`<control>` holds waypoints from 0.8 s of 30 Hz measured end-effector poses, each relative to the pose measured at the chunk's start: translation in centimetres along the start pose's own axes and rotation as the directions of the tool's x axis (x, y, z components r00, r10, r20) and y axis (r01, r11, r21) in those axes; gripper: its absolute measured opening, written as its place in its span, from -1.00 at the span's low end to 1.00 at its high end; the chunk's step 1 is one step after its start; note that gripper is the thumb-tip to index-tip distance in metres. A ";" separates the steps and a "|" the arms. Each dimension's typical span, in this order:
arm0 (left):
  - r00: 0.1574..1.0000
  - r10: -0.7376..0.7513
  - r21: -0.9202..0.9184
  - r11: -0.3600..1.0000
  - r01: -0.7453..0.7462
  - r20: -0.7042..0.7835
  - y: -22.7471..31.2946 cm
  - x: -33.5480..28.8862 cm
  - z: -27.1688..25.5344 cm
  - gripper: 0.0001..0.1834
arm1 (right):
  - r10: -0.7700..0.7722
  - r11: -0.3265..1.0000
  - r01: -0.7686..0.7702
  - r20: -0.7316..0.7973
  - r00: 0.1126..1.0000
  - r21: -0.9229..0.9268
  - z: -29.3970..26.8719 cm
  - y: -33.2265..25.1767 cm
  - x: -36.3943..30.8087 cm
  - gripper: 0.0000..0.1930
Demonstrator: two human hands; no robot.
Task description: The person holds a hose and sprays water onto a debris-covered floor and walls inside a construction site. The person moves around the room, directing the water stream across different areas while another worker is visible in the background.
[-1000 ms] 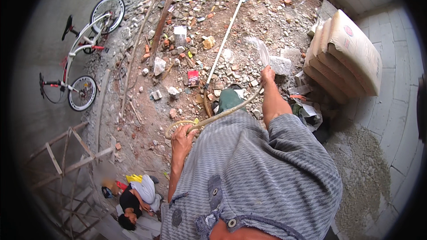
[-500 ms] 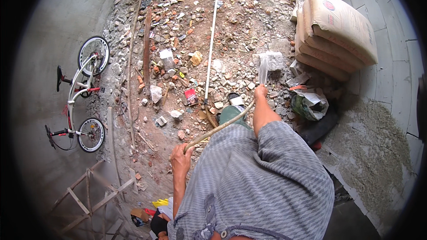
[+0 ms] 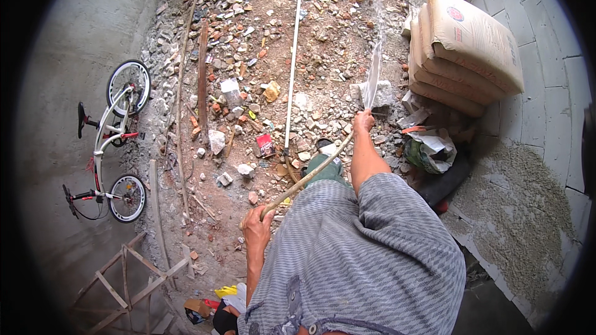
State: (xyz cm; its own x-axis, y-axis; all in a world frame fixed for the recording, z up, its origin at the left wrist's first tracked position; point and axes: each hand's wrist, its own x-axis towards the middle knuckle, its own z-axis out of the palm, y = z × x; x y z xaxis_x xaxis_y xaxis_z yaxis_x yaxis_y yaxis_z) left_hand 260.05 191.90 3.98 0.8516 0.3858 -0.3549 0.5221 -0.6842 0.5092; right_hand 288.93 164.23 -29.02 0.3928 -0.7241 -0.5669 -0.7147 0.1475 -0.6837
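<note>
A yellowish hose [image 3: 313, 172] runs across my front from lower left to upper right. My left hand [image 3: 256, 226] is closed around it at waist level. Ahead of me, my right hand [image 3: 364, 121] is shut on the hose's end, its arm stretched forward. From there a stream of water [image 3: 375, 65] shoots away over the rubble, passing above a pale grey block [image 3: 382, 93]. The fingers at the hose end partly hide its opening.
Paper sacks [image 3: 472, 49] are stacked at the right by the block wall, with a mound of grey mortar [image 3: 515, 205] nearer. A long white pipe [image 3: 294, 56] crosses the rubble. At left are a bicycle [image 3: 99, 142], a wooden beam [image 3: 203, 80] and a wooden frame [image 3: 127, 291].
The water now sprays much farther away; before, it was a short fan in front of the block. My right hand has risen slightly in the view. Both hands keep hold of the hose.
</note>
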 end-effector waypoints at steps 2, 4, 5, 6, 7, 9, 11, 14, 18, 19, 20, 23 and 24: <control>1.000 0.006 0.006 1.000 -0.006 -0.003 0.0 -0.1 0.0 -0.73 | -0.064 0.996 0.063 -0.006 0.998 -0.070 0.0 0.4 0.2 -0.53; 1.000 0.005 0.013 1.000 -0.005 -0.005 0.0 -0.1 0.1 -0.73 | 0.077 0.997 -0.077 0.027 0.997 -0.012 -0.2 -0.1 0.0 -0.52; 1.000 0.004 0.009 1.000 -0.004 -0.009 0.1 -0.1 0.1 -0.74 | 0.085 0.996 -0.084 0.022 0.996 -0.031 -0.4 -0.5 -0.3 -0.52; 1.000 0.009 0.007 1.000 -0.009 -0.014 0.1 -0.1 0.1 -0.74 | 0.056 0.998 -0.055 0.027 0.998 -0.036 -0.8 -0.8 -0.8 -0.51; 1.000 -0.012 -0.015 1.000 0.012 -0.007 0.1 -0.1 0.0 -0.74 | 0.100 0.991 -0.103 -0.038 0.994 -0.080 -1.1 -1.1 -1.4 -0.50; 0.999 -0.040 -0.058 0.998 0.040 0.000 0.1 0.0 -0.2 -0.74 | 0.103 0.983 -0.123 -0.142 0.984 -0.138 -2.0 -1.4 -2.5 -0.48; 1.000 -0.030 -0.048 0.998 0.030 -0.001 0.1 0.1 -0.6 -0.73 | 0.184 0.975 -0.196 -0.119 0.976 -0.101 -2.5 -1.6 -3.2 -0.46; 1.000 0.010 -0.006 1.000 -0.010 0.002 0.1 0.0 -0.7 -0.74 | 0.060 0.963 -0.081 -0.088 0.994 -0.256 -2.3 -2.2 -3.4 -0.47; 0.999 -0.017 -0.050 0.999 0.018 0.035 -0.1 -0.4 -0.5 -0.74 | 0.055 0.994 -0.031 0.239 0.969 -0.106 -1.0 -4.5 -4.0 -0.48; 0.999 -0.008 -0.037 0.999 0.009 0.034 -0.3 -0.6 -0.6 -0.74 | 0.052 0.987 -0.008 0.267 0.962 -0.161 -0.7 -5.0 -4.5 -0.49; 0.999 0.005 -0.034 0.999 -0.004 0.031 -0.5 -0.8 -0.7 -0.74 | 0.048 0.975 0.016 0.283 0.958 -0.221 -0.6 -5.5 -5.1 -0.49; 0.999 0.033 -0.037 0.999 -0.032 0.028 -1.0 -1.5 -0.8 -0.73 | 0.056 0.942 0.064 0.342 0.938 -0.330 -0.8 -6.3 -6.9 -0.50; 0.999 0.041 -0.041 0.998 -0.040 0.024 -1.1 -1.8 -0.8 -0.72 | 0.035 0.944 0.080 0.337 0.941 -0.321 -0.9 -6.4 -7.4 -0.48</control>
State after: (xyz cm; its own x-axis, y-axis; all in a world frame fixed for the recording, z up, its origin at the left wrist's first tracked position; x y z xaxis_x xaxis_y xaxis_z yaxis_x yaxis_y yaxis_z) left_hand 257.98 192.51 4.67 0.8709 0.3424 -0.3526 0.4892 -0.6731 0.5546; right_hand 290.08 168.01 -20.06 0.5399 -0.4492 -0.7119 -0.8286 -0.1349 -0.5433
